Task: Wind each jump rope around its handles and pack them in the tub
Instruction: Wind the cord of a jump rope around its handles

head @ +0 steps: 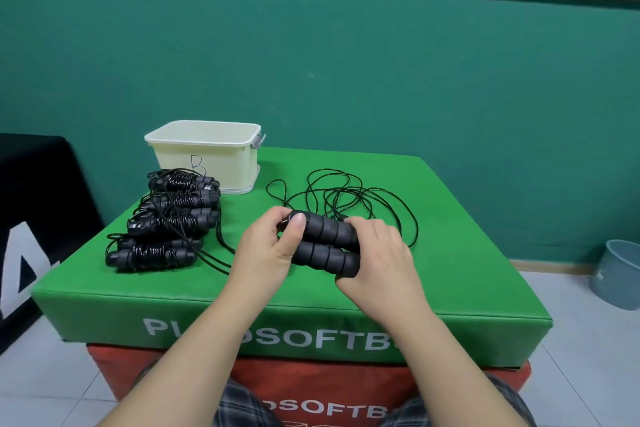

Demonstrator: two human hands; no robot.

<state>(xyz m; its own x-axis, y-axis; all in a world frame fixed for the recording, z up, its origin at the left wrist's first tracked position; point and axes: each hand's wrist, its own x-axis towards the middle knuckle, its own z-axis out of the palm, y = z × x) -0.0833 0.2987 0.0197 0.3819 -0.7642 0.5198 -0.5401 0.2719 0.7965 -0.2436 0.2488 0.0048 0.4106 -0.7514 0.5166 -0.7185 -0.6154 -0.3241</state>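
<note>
Fingers [298, 222] of both hands curl around paired handles [325, 244], while the lidded tub [207, 149] hides its contents.

1. Both bare forearms reach forward from the bottom of the view and draw together toward the middle, wrists roughly level with each other.
2. The left hand [268, 246] is turned with its back to the left; its thumb lies up and across the left end of the pair of black foam handles [327, 243], nail facing up, and its fingers curl round the far side.
3. The right hand [375, 253] shows its back to the camera and wraps over the right end of the same handles, fingers curled over the top and far side, the thumb tucked below the lower handle's end.
4. The two hands do not touch; the handles span the gap between them.
</note>
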